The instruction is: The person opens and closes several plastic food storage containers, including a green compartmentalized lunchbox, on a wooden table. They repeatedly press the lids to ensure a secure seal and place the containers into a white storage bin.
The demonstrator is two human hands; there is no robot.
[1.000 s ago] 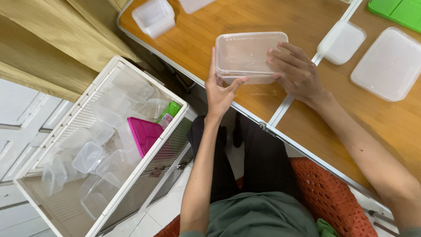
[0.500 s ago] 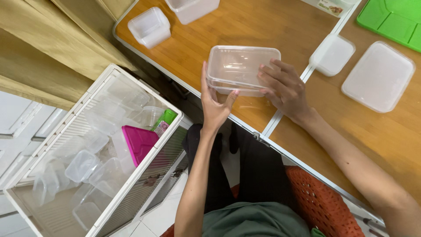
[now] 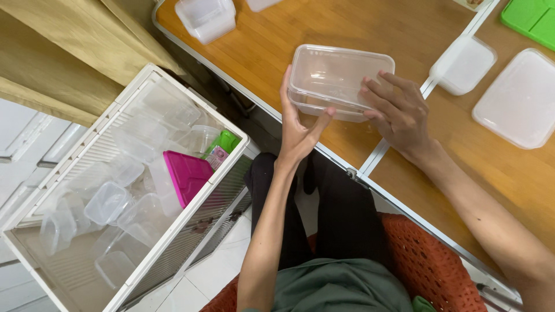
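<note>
The person sits on a red woven chair (image 3: 430, 260) at the edge of a wooden bench (image 3: 370, 34), with both hands on one clear rectangular box (image 3: 338, 78) whose clear lid appears to be on. The box is held at the near edge of the bench; whether its base rests on the wood or is just lifted cannot be told. The left hand (image 3: 298, 130) grips the box's near left end, fingers apart, thumb under the front edge and the other fingers up the side. The right hand (image 3: 402, 115) lies over the right end, fingers spread and pressed on the lid. Judged from this, the box looks closed or close to it, though a full seal cannot be confirmed. Elsewhere on the bench lie a small clear tub (image 3: 205, 17), a small frosted lid (image 3: 462, 63), a larger frosted lid (image 3: 520, 98) and a green lid (image 3: 532, 20), all well apart from the hands. On the floor to the person's left stands a white crate (image 3: 225, 173) holding many loose clear tubs, a pink lid (image 3: 191, 176) and a green-capped bottle (image 3: 222, 147); these look like the bulk of what is left.
</note>
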